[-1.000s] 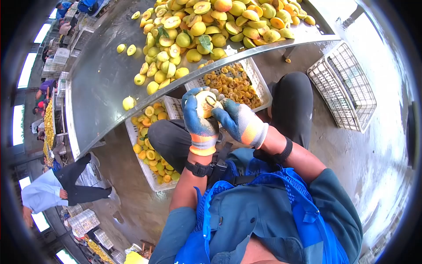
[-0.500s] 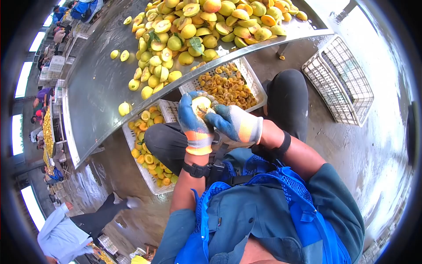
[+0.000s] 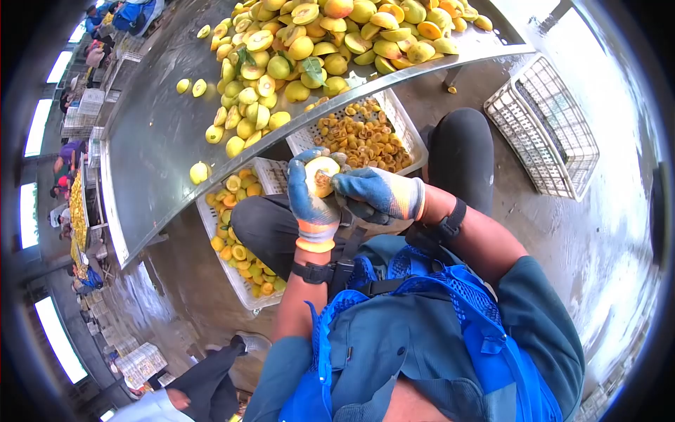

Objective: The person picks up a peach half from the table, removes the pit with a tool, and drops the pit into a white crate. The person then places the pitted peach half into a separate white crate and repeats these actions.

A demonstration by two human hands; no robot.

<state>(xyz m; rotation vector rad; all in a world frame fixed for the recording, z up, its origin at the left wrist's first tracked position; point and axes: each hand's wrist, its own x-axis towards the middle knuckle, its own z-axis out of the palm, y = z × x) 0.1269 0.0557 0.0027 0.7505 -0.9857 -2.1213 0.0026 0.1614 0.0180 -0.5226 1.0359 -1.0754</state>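
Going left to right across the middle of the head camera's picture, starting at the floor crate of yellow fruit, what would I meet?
Crate of yellow fruit, left gloved hand, right gloved hand, right knee, white lattice crate.

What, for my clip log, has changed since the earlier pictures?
The right hand has turned at the cut fruit, its curled lower fingers now showing. The passing person has moved down and rightward in the view, largely cut off by its bottom edge. The left hand still holds the cut fruit; the fruit pile and rightmost crate look unchanged.
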